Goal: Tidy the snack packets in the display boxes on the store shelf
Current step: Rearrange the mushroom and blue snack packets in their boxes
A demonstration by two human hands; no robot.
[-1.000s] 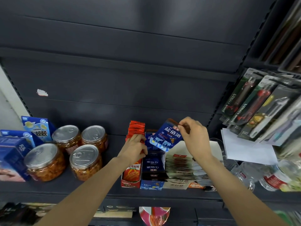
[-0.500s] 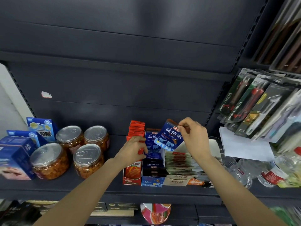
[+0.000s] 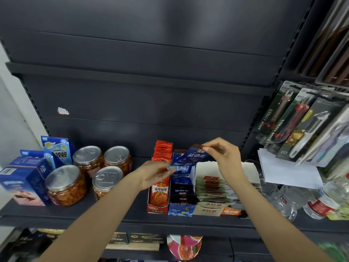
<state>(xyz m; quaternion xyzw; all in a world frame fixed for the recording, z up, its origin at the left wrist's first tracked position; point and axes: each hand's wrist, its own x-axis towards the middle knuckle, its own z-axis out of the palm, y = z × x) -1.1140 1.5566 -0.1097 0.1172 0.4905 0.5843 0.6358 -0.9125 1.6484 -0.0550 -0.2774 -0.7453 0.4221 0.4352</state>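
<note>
While the shelf (image 3: 132, 214) carries the red display box (image 3: 158, 195), blue display box (image 3: 181, 193) and pale display box (image 3: 209, 193) side by side at its front edge, your hands meet above them. Your right hand (image 3: 224, 157) pinches the top of a blue snack packet (image 3: 190, 159); your left hand (image 3: 156, 173) fingers grip its lower end, over the blue box.

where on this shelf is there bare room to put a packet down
Bare shelf shows between the front right jar and the red display box, with a front strip before the jars. Right of the blue display box it is crowded: loose packets, then bottles.
</note>
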